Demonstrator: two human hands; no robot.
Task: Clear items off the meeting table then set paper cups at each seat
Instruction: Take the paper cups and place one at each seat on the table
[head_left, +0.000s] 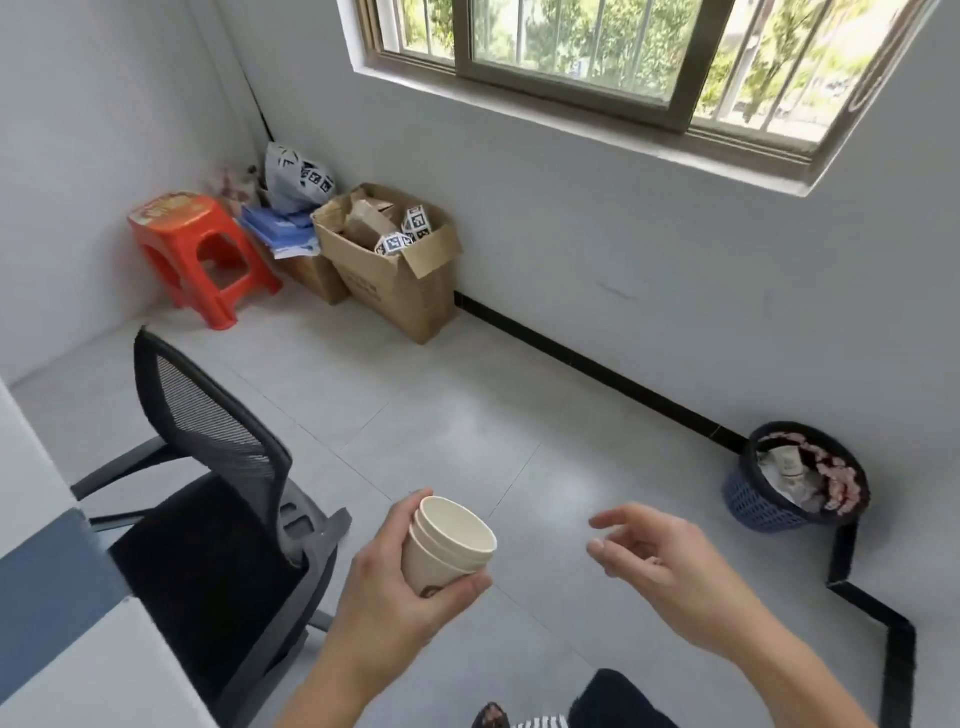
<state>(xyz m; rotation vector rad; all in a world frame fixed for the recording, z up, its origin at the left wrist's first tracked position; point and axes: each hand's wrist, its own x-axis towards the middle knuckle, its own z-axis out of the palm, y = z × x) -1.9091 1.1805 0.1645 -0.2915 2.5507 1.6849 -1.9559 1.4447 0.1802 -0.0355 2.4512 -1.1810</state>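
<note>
Low in the middle of the frame, the left hand (400, 582) grips nested paper cups (449, 543), mouths tilted up and empty, while the right hand (660, 553) hangs beside them with fingers loosely spread, holding nothing. At right a bin (748, 506) by the wall holds crumpled paper, and at upper left a box (400, 291) is stuffed with cardboard and marker cubes beside a red stool (200, 254). Bare floor (467, 415) lies open between them; a chair (218, 493) sits against the tabletop (78, 665) edge at lower left.
</note>
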